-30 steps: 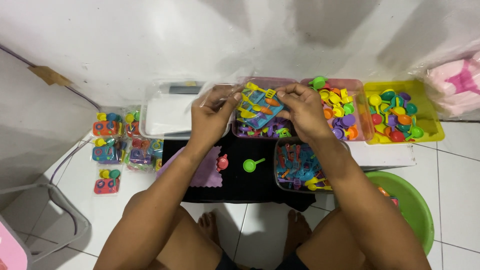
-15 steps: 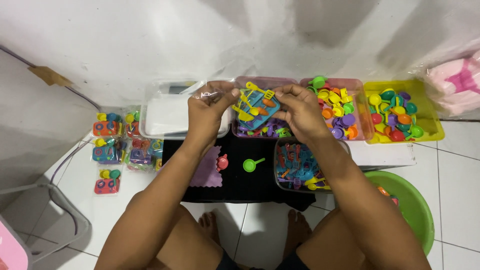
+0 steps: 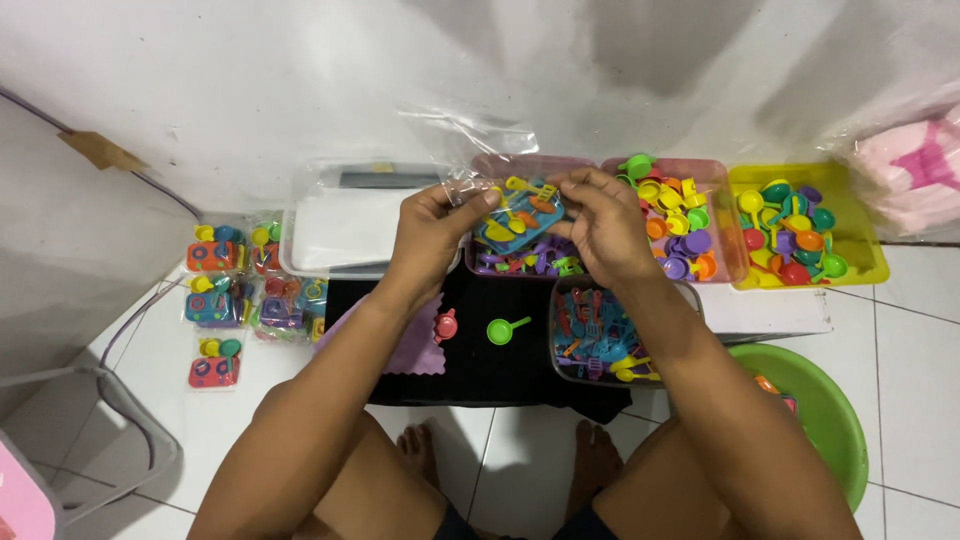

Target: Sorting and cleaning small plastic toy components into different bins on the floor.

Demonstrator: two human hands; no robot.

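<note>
Both hands are lifting a little higher than a moment ago, and the clear plastic bag [image 3: 470, 135] is standing up taller at 12 o'clock. The left hand [image 3: 432, 232] is pinching the edge of that bag with closed fingers. The right hand [image 3: 600, 225] is curling around a small blue plastic toy tray with yellow and orange toy kitchen pieces on it [image 3: 518, 222], and is holding it right at the bag's mouth, above the pink see-through box of purple and green toy bits [image 3: 520, 262].

Some things could be going wrong from here. Little pieces are sitting loose on the tray, so if it is tipping, they may be sliding off into the box below. The bag is thin and floppy, so its mouth may be folding shut and catching the tray's corner.

Under the hands, a black cloth [image 3: 480, 360] is lying on a white tiled floor [image 3: 900, 330], with a small green toy pan [image 3: 503, 329] and a small red toy pot [image 3: 446, 325] on it. At 3 o'clock a yellow plastic tray full of bright toy spoons and pans [image 3: 800, 225] is sitting. At 9 o'clock, finished packs of toys in clear bags [image 3: 225, 290] are lying near a white wall [image 3: 250, 80]. A green plastic bowl [image 3: 815, 420] is sitting at 4 o'clock.
</note>
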